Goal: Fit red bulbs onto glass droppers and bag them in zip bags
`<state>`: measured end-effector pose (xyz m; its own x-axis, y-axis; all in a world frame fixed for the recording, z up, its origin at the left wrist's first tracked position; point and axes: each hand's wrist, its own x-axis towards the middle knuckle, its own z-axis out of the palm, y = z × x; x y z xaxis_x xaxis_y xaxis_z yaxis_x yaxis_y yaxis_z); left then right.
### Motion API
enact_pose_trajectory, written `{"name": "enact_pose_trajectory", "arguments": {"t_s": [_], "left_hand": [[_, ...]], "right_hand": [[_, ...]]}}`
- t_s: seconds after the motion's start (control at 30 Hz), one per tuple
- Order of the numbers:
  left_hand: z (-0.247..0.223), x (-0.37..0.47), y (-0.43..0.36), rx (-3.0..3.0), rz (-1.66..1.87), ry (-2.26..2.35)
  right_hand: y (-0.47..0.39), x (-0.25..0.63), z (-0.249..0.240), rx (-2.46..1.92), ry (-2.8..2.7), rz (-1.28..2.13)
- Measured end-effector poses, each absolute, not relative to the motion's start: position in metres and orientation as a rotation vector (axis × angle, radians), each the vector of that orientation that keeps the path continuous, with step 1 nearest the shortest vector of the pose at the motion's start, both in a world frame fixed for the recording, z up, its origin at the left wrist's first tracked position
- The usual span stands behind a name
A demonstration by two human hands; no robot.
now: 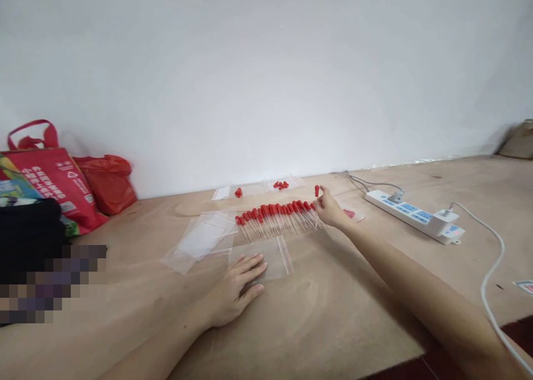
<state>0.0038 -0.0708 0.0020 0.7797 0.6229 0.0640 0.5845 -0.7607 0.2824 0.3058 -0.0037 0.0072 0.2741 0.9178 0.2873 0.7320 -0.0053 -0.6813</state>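
Note:
My right hand (327,206) pinches a dropper (317,191), its red rubber bulb pointing up above the fingers. It is at the right end of a long row of droppers (275,213) with red bulbs and thin clear tubes, lying side by side on the wooden surface. My left hand (241,291) lies flat with fingers spread, its fingertips on a clear zip bag (272,260). Beside it on the left, more clear zip bags (202,235) overlap in a loose pile.
Loose red bulbs (281,185) and another small red cluster (238,193) rest on bags by the wall. A white power strip (412,213) with a plugged-in charger and cable (497,258) lies at right. Red bags (62,174) and black cloth (31,235) occupy the left.

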Motion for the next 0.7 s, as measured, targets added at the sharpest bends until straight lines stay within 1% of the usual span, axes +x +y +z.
{"name": "enact_pose_trajectory", "arguments": {"t_s": [0.07, 0.2, 0.37, 0.53, 0.7], "left_hand": [[0.000, 0.004, -0.071, 2.720, 0.236, 0.940], [-0.011, 0.000, -0.067, 2.724, 0.361, 0.930], [-0.010, -0.006, -0.065, 2.759, 0.483, 1.020], [0.002, -0.008, -0.065, 2.728, 0.393, 1.089], [-0.002, -0.004, -0.063, 2.708, 0.368, 1.045]], "right_hand": [[-0.020, 0.293, 0.001, -1.495, -1.413, 0.524], [-0.045, 0.265, -0.019, -1.234, -1.181, 0.774], [-0.049, 0.249, -0.028, -1.157, -1.090, 0.843], [-0.048, 0.243, -0.027, -1.155, -1.057, 0.898], [-0.052, 0.236, -0.030, -1.039, -0.980, 1.059]]}}
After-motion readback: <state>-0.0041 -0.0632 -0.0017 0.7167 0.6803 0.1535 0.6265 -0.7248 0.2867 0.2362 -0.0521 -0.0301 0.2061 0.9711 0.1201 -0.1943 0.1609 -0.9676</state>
